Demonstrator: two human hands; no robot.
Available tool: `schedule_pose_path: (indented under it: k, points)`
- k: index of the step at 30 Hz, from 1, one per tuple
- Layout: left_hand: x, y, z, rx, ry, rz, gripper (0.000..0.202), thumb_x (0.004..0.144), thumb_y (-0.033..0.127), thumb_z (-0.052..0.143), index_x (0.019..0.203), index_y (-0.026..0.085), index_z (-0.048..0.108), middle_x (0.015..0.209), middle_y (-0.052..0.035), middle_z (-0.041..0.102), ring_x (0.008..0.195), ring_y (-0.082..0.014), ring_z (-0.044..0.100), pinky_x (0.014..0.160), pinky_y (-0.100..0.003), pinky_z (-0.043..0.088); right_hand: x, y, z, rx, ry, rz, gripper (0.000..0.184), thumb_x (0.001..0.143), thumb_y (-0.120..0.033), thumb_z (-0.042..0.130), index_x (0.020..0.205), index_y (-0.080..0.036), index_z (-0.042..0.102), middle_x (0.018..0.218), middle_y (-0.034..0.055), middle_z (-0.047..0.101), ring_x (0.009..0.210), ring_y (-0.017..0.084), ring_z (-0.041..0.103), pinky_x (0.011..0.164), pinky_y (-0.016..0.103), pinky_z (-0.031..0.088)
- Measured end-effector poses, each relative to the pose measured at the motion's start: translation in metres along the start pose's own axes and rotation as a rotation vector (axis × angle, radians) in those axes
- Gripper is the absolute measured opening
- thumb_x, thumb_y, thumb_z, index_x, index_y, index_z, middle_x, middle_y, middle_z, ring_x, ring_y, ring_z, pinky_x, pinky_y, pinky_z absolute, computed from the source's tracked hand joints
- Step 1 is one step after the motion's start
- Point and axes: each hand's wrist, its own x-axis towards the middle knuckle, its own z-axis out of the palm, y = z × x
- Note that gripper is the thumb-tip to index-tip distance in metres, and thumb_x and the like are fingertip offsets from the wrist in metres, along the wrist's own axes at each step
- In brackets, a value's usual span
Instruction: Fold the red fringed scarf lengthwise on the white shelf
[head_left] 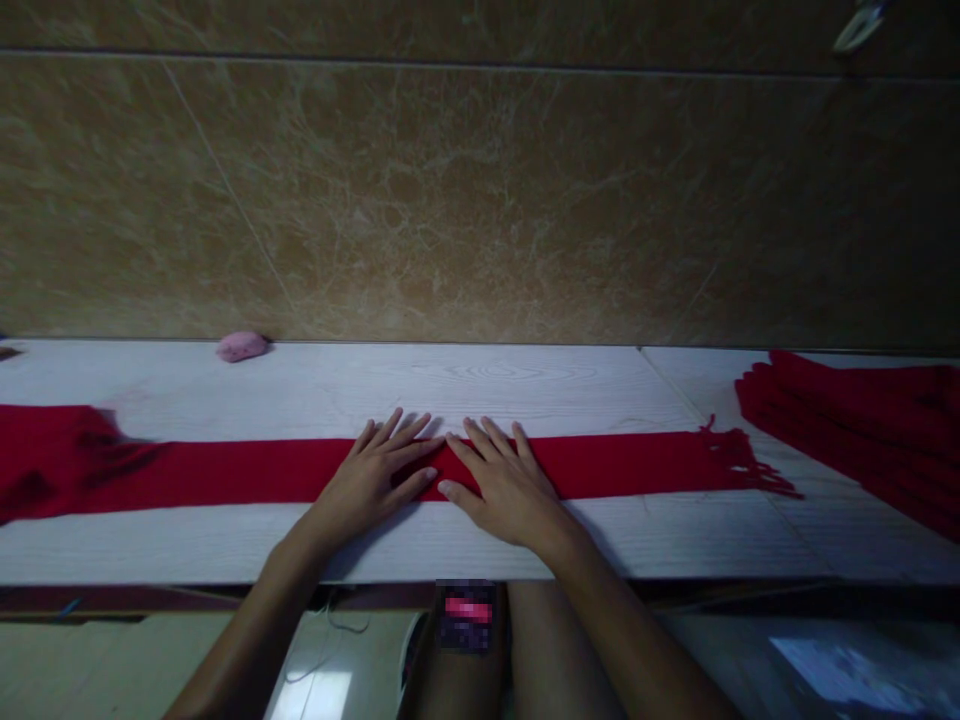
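Observation:
A long red scarf (247,472) lies stretched from left to right across a pale wooden table (480,385). Its fringed end (739,460) points right and its left end is bunched up (52,460). My left hand (379,470) lies flat on the middle of the scarf with fingers spread. My right hand (502,485) lies flat beside it, also on the scarf, fingers stretched out. The fingertips of the two hands nearly touch. Neither hand grips anything.
A stack of folded red scarves (862,420) sits at the table's right end. A small pink object (241,346) rests at the back edge against a brown marble-look wall (480,200). My knees and the floor show below the table's front edge.

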Motion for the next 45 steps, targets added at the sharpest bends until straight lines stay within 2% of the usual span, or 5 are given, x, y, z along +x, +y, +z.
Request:
schedule_pose_path:
  k: [17, 22, 31, 39, 45]
  points:
    - [-0.002, -0.008, 0.000, -0.132, 0.082, 0.075, 0.030, 0.103, 0.045, 0.055, 0.119, 0.034, 0.078, 0.159, -0.0001, 0.051, 0.157, -0.0302, 0.032, 0.126, -0.063, 0.026, 0.001, 0.002, 0.002, 0.004, 0.010, -0.016, 0.071, 0.106, -0.064, 0.039, 0.163, -0.023, 0.036, 0.171, 0.0099, 0.022, 0.161, 0.026, 0.013, 0.130, 0.060, 0.001]
    - [-0.001, -0.002, 0.000, -0.231, 0.075, 0.095, 0.052, 0.104, 0.050, 0.050, 0.153, 0.032, 0.051, 0.159, -0.0041, 0.051, 0.155, -0.0270, 0.034, 0.127, -0.059, 0.030, 0.000, 0.001, 0.002, -0.009, 0.030, -0.014, 0.070, 0.106, -0.065, 0.037, 0.161, -0.022, 0.040, 0.171, 0.0098, 0.024, 0.161, 0.027, 0.015, 0.130, 0.060, 0.002]
    - [-0.002, 0.002, 0.004, -0.078, -0.022, 0.116, 0.061, 0.109, 0.055, 0.033, 0.164, 0.032, 0.026, 0.169, -0.0031, 0.029, 0.160, -0.0287, 0.018, 0.130, -0.060, 0.018, -0.001, -0.001, 0.003, -0.015, 0.047, -0.025, 0.074, 0.106, -0.067, 0.033, 0.162, -0.019, 0.036, 0.170, 0.0105, 0.024, 0.161, 0.026, 0.015, 0.130, 0.059, 0.002]
    - [0.001, -0.005, 0.006, -0.016, -0.003, 0.160, 0.063, 0.108, 0.053, 0.034, 0.166, 0.031, 0.023, 0.169, -0.0058, 0.029, 0.159, -0.0312, 0.020, 0.129, -0.061, 0.020, 0.000, -0.004, -0.002, 0.059, 0.087, -0.012, 0.082, 0.105, -0.070, 0.032, 0.165, -0.014, 0.028, 0.171, 0.0128, 0.020, 0.161, 0.026, 0.013, 0.131, 0.058, 0.002]
    - [0.024, 0.020, 0.017, 0.015, 0.098, 0.284, 0.060, 0.104, 0.039, 0.046, 0.162, 0.029, 0.037, 0.171, -0.0088, 0.030, 0.161, -0.0341, 0.015, 0.129, -0.066, 0.011, 0.010, -0.024, -0.024, 0.106, 0.248, -0.085, 0.067, 0.108, -0.057, 0.039, 0.165, -0.024, 0.030, 0.173, 0.0066, 0.015, 0.162, 0.022, 0.008, 0.132, 0.052, 0.005]
